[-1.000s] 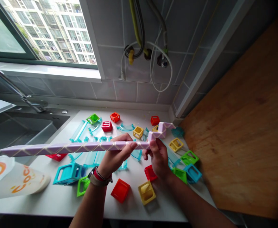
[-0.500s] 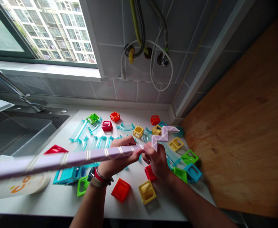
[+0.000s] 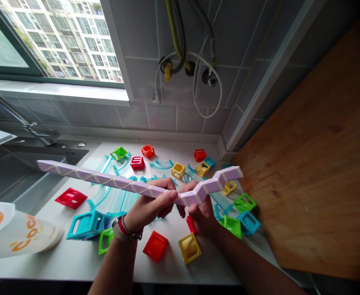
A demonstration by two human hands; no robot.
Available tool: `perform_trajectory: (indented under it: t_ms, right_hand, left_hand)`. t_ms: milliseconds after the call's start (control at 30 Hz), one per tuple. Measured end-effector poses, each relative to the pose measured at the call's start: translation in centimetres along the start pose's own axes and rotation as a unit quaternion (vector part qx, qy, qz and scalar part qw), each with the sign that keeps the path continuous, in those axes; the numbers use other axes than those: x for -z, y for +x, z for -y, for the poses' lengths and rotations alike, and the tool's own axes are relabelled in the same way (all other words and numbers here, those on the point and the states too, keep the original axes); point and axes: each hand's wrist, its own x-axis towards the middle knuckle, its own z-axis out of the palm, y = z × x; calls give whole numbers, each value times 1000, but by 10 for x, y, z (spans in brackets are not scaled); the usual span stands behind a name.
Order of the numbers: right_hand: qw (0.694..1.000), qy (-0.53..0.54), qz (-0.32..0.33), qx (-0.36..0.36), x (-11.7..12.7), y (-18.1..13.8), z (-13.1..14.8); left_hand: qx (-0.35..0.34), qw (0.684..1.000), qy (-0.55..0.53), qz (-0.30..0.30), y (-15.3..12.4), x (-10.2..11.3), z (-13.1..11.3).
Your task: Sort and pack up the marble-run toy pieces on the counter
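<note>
A long lavender snake puzzle point(image 3: 106, 179) made of wedge segments spans the view above the counter. Its left part is a straight bar, while its right end bends in zigzag steps. My left hand point(image 3: 152, 207) grips the straight part near the middle, thumb on top. Just right of it, my right hand point(image 3: 202, 211) is closed on the bent part, with some fingers behind it. Below the hands lie a red-orange cube point(image 3: 156, 246) and a yellow cube point(image 3: 190, 248). A red piece point(image 3: 191, 225) is partly hidden by my right hand.
Clear blue track pieces point(image 3: 118, 199) and several coloured frame cubes spread over the white counter point(image 3: 118, 266). A plastic cup point(image 3: 29, 233) stands at the left front, by the sink point(image 3: 7, 172). A wooden panel point(image 3: 315, 172) bounds the right side.
The straight left part of the snake puzzle has swung up and away from the camera. The zigzag end has turned and now looks flatter. Both hands still hold it.
</note>
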Motion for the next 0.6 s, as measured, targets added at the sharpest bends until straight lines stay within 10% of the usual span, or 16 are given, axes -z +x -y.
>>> perform_trajectory:
  t_ms: [600]
  right_hand:
    - [984,-156,68,49,1,6,19]
  left_hand:
    - [138,980,-90,112,-1,-1,-6]
